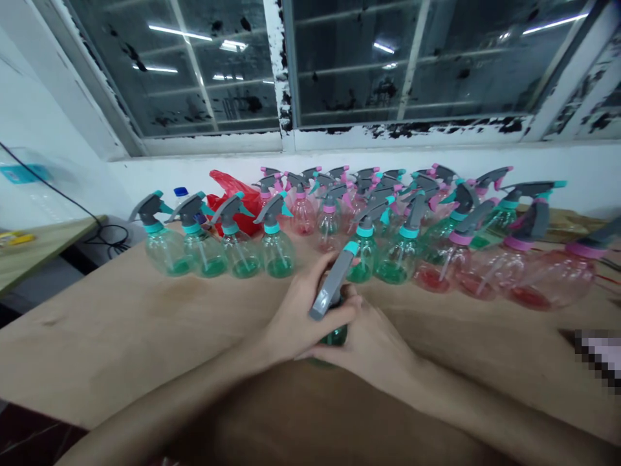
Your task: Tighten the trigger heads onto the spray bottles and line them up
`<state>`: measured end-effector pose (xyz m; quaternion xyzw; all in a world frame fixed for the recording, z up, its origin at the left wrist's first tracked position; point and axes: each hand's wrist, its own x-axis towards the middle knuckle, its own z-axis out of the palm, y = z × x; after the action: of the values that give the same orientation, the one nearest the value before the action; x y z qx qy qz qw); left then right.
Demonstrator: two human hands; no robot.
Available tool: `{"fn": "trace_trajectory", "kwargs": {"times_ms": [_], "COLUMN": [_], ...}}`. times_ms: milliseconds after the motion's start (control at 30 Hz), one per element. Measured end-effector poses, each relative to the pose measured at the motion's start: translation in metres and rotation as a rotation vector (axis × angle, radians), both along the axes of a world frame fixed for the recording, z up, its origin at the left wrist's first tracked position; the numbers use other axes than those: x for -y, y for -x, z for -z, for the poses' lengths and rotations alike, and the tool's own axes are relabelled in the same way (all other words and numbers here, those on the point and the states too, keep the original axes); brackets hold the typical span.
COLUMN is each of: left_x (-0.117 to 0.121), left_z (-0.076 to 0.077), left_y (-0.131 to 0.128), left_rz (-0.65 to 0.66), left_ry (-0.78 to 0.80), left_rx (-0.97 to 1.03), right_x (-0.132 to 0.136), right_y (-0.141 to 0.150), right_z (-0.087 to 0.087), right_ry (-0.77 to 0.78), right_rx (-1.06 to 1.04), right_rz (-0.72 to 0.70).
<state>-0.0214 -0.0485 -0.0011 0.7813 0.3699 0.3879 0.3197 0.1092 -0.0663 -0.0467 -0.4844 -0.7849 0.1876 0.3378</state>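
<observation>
A green spray bottle (pixel 334 285) with a grey trigger head and teal nozzle stands near the middle of the wooden table, between both hands. My left hand (pixel 303 301) closes around its neck and trigger head from the left. Lower down, my right hand (pixel 371 333) wraps the bottle's body from the right. Much of the body is hidden by my fingers. Just beyond are a green spray bottle (pixel 363 252) and another green spray bottle (pixel 395 255), both apart from the one I hold.
Several green spray bottles (pixel 233 249) line the left, and pink spray bottles (pixel 524 275) the right, with more behind. A red plastic bag (pixel 233 200) lies at the back near a blue-capped bottle (pixel 182 200). A black cable (pixel 104 233) hangs by the side table (pixel 43 249).
</observation>
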Motion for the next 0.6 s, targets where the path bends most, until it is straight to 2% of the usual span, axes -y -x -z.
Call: {"fn": "trace_trajectory", "kwargs": {"times_ms": [133, 300, 400, 500, 600], "left_x": [-0.005, -0.011, -0.014, -0.018, -0.023], "left_z": [0.01, 0.01, 0.008, 0.007, 0.007], "left_y": [-0.008, -0.011, -0.014, -0.018, -0.021], "left_rz": [0.007, 0.035, 0.061, 0.065, 0.084], "left_ry": [0.032, 0.066, 0.093, 0.103, 0.117], "left_rx": [0.136, 0.17, 0.191, 0.181, 0.163], "right_x": [0.004, 0.004, 0.0, -0.006, -0.012], "right_y": [0.0, -0.012, -0.031, -0.057, -0.082], "right_z": [0.007, 0.022, 0.031, 0.041, 0.05], "right_ry": [-0.079, -0.147, -0.189, -0.192, -0.087], "right_rx": [-0.024, 0.021, 0.102, 0.2, 0.279], "right_rz": [0.06, -0.056, -0.146, -0.179, -0.142]}}
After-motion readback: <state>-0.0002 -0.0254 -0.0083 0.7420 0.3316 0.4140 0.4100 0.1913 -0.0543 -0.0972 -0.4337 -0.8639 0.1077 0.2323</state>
